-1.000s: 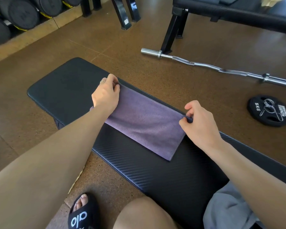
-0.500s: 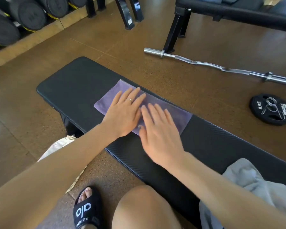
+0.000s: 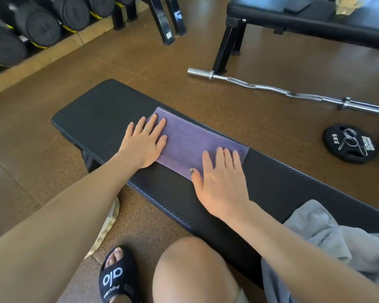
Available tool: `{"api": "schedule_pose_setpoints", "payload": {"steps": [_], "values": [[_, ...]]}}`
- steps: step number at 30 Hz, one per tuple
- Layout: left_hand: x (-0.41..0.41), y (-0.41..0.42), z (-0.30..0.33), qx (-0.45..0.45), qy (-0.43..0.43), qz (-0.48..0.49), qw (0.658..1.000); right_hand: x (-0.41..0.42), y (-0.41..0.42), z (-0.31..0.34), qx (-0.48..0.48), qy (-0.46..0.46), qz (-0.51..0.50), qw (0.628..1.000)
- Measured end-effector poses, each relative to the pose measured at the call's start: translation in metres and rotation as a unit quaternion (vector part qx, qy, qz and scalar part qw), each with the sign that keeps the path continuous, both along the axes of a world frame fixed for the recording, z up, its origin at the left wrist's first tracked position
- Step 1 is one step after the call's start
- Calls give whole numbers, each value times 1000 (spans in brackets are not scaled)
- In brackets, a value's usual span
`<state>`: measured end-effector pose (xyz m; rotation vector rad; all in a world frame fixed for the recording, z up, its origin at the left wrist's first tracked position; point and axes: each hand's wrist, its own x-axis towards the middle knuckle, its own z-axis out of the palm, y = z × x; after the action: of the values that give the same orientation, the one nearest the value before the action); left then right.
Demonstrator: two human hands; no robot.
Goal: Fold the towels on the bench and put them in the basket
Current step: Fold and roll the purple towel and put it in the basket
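A purple towel, folded into a long strip, lies flat on the black bench. My left hand presses flat on the towel's left end with fingers straight. My right hand lies flat on its right end, fingers spread. A grey towel is heaped on the bench at the lower right. The woven rim of a basket shows on the floor under my left forearm, mostly hidden.
A curl bar and a 5 kg plate lie on the brown floor beyond the bench. A second bench stands at the back right. Dumbbells fill a rack at the back left. My sandalled foot is below.
After pinching and folding the towel's far corners a second ago, both hands flattened onto it. Since half a second ago they have slid apart from the middle toward the towel's two ends.
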<state>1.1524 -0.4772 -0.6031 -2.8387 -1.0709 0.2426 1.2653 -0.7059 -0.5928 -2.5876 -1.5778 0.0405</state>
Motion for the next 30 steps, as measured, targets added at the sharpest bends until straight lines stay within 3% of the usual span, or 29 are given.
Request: {"api": "schedule_pose_setpoints", "payload": {"steps": [3, 5, 7, 9, 11, 14, 21, 27, 30], "values": [[3, -4, 9, 100, 27, 28, 994, 12, 14, -4, -1, 4, 54, 999], [8, -26, 22, 160, -10, 1, 987, 24, 13, -7, -12, 14, 40, 999], [14, -60, 25, 125, -114, -89, 982, 40, 12, -2, 32, 6, 13, 999], [16, -99, 30, -18, -182, -147, 972, 59, 12, 7, 73, 18, -33, 997], [15, -136, 34, -108, -166, -180, 964, 73, 12, 17, 36, 71, -67, 995], [16, -173, 34, -52, -105, -193, 974, 86, 12, 26, 0, 143, -98, 985], [21, -193, 27, 31, -90, -150, 984, 98, 19, 41, -70, 247, -158, 953], [22, -208, 26, 65, -74, -123, 987, 92, 22, 53, -90, 253, -160, 950], [18, -211, 28, 85, -58, -143, 984, 92, 19, 53, -83, 301, -163, 936]]}}
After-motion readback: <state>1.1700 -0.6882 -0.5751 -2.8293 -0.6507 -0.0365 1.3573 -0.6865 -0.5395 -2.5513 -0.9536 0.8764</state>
